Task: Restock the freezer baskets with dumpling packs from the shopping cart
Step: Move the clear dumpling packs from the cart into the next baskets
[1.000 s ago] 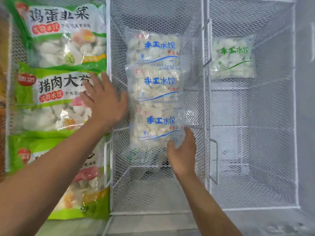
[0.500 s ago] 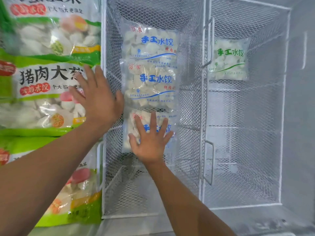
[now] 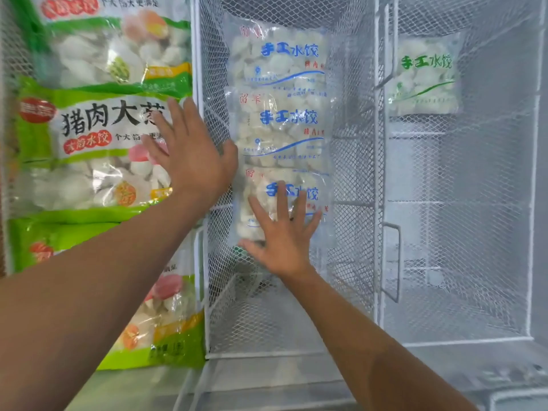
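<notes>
Our right hand [image 3: 281,232] presses flat, fingers spread, on the nearest clear blue-lettered dumpling pack [image 3: 284,203]; our left hand [image 3: 189,152], fingers straight, rests on the green printed dumpling bag [image 3: 89,149].

"手工水饺" on clear packs [image 3: 278,123]; "猪肉大葱" on green pack [image 3: 89,149].

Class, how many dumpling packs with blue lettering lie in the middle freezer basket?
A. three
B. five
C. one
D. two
A: three blue-lettered packs lie in a row in the middle basket, the right hand flat on the nearest.
</notes>
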